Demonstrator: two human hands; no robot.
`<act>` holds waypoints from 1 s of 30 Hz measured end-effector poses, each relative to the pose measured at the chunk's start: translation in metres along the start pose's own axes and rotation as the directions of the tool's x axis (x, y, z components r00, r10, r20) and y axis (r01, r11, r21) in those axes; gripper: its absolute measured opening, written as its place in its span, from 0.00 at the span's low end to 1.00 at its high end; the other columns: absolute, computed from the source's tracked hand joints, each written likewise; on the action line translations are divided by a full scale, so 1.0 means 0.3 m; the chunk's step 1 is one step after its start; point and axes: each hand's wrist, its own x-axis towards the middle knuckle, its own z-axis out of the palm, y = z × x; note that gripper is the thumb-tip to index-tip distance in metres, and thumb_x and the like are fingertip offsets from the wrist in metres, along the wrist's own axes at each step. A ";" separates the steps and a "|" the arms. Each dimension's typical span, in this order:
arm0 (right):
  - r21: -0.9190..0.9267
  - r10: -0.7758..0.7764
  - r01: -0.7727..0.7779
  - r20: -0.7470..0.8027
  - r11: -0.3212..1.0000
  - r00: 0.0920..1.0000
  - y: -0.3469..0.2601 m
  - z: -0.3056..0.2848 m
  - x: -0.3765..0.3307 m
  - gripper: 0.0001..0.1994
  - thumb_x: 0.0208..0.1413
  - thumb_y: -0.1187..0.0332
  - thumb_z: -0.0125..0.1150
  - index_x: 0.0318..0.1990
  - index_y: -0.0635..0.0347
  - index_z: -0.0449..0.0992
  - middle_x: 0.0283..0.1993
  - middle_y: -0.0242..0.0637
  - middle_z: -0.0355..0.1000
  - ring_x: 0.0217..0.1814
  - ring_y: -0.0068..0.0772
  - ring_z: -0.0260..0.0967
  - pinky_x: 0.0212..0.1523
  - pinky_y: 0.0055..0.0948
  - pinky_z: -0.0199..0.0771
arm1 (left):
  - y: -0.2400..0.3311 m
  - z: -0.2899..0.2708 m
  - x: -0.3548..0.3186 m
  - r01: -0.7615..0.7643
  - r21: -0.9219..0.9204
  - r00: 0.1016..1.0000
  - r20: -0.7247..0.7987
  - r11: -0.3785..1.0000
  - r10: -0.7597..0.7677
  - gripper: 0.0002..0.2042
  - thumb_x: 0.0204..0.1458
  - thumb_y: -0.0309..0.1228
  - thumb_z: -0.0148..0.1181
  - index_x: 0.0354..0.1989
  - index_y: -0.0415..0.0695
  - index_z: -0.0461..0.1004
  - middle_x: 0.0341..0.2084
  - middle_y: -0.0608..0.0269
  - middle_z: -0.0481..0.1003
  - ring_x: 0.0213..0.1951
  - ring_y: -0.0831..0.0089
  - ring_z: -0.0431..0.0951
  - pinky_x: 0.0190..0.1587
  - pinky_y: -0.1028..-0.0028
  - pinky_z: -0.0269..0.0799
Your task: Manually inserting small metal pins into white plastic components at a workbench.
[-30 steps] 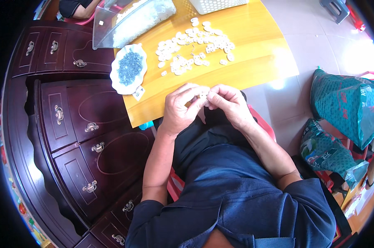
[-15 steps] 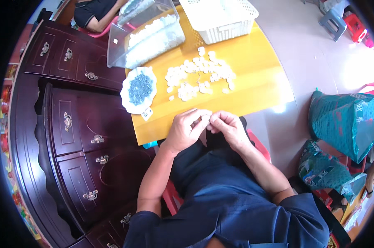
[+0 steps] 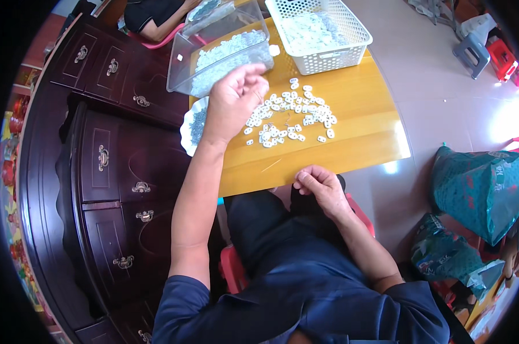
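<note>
My left hand (image 3: 236, 100) is raised over the table's left part, slightly blurred, its fingers loosely curled and apart with nothing seen in them. Just beyond its fingertips is a small white piece (image 3: 274, 50), by the corner of the clear bin; whether it rests or is in the air I cannot tell. At the table's near edge my right hand (image 3: 321, 188) is closed, thumb against fingers; what it pinches, if anything, is hidden. Small white oval pieces with two dark holes (image 3: 294, 103) lie scattered mid-table. Partly behind my left forearm stands a white scalloped dish (image 3: 186, 133) of small dark bits.
The clear plastic bin (image 3: 182, 69) holds many pale pieces, as does the white perforated basket (image 3: 334, 62). A thin pale strip (image 3: 271, 165) lies on the yellow table (image 3: 368, 126). Dark drawers (image 3: 110, 160) stand left, green bags (image 3: 477, 183) right. Another person's arm (image 3: 162, 28) shows behind the bin.
My hands were together over my lap near the table edge, fingers on a small pale piece. The left has swung forward and left over the table; the right has stayed near the edge.
</note>
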 end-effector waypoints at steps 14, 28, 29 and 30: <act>-0.062 0.007 -0.008 -0.018 0.998 1.000 0.013 0.005 0.000 0.10 0.68 0.66 0.55 0.40 0.65 0.77 0.34 0.29 0.77 0.34 0.16 0.69 0.39 0.18 0.71 | -0.341 0.079 -0.124 -0.149 0.660 0.987 0.142 0.736 0.073 0.04 0.49 0.27 0.64 0.30 0.40 0.79 0.28 0.57 0.79 0.30 0.59 0.81 0.34 0.64 0.76; -0.050 0.003 -0.002 0.010 0.999 1.000 0.009 -0.004 0.002 0.09 0.68 0.67 0.56 0.42 0.64 0.77 0.36 0.32 0.76 0.38 0.19 0.73 0.41 0.19 0.74 | -0.383 0.139 0.243 -0.185 0.822 0.982 0.142 0.538 0.121 0.15 0.58 0.33 0.55 0.51 0.41 0.76 0.37 0.48 0.81 0.39 0.48 0.81 0.42 0.54 0.77; -0.041 0.002 -0.001 0.019 0.999 1.000 0.012 -0.003 0.003 0.09 0.68 0.67 0.57 0.42 0.64 0.77 0.37 0.31 0.76 0.39 0.19 0.73 0.41 0.19 0.74 | -0.403 0.139 0.274 -0.163 0.836 0.987 0.138 0.523 0.087 0.15 0.58 0.33 0.55 0.51 0.41 0.75 0.34 0.47 0.81 0.38 0.48 0.81 0.42 0.53 0.77; -0.041 0.000 0.001 0.022 0.999 1.000 0.018 0.002 0.003 0.09 0.68 0.67 0.57 0.42 0.64 0.77 0.37 0.31 0.76 0.39 0.19 0.73 0.41 0.19 0.74 | -0.422 0.139 0.303 -0.142 0.850 0.990 0.133 0.507 0.053 0.15 0.57 0.33 0.55 0.51 0.41 0.74 0.32 0.47 0.81 0.38 0.48 0.82 0.41 0.51 0.77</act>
